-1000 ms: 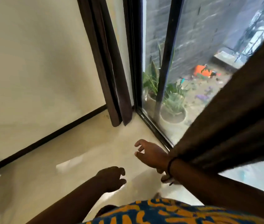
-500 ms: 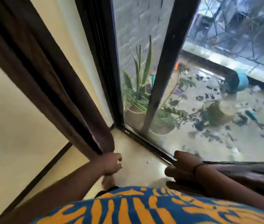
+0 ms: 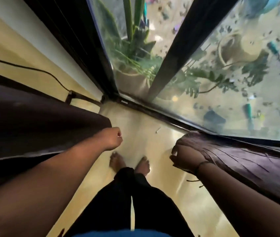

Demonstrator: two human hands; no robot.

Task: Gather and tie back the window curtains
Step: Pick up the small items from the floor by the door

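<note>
No writing, brand or label can be read anywhere in this downward, wide-angle view from a person's head. The person stands barefoot in black trousers on a glossy cream floor [image 3: 153,120], facing the corner where a cream wall [image 3: 16,53] meets a tall window with a dark frame [image 3: 178,52]. On the left, a dark brown fabric curtain panel [image 3: 33,127] hangs along the wall, and the left hand [image 3: 112,138] is held at its lower inner edge, curled into a loose fist; whether the fingers actually grip the cloth cannot be told, since they curl away from the camera. On the right, a second dark brown, slightly purplish curtain panel [image 3: 238,161] lies bunched in pleats along the bottom of the window, and the right hand [image 3: 185,158], with a thin dark band at the wrist, is closed around the gathered end of it. The two hands are well apart, with the person's bare feet [image 3: 129,162] on the floor between them. A thin black cable [image 3: 38,71] runs down the wall to a small fitting at the skirting. Through the glass, outside, a round tan pot [image 3: 132,79] holds tall green sword-shaped leaves, just beside another leafy green potted plant [image 3: 202,79] with spreading stems, and a pale basket-like container [image 3: 236,48] lies on its side on littered ground.
</note>
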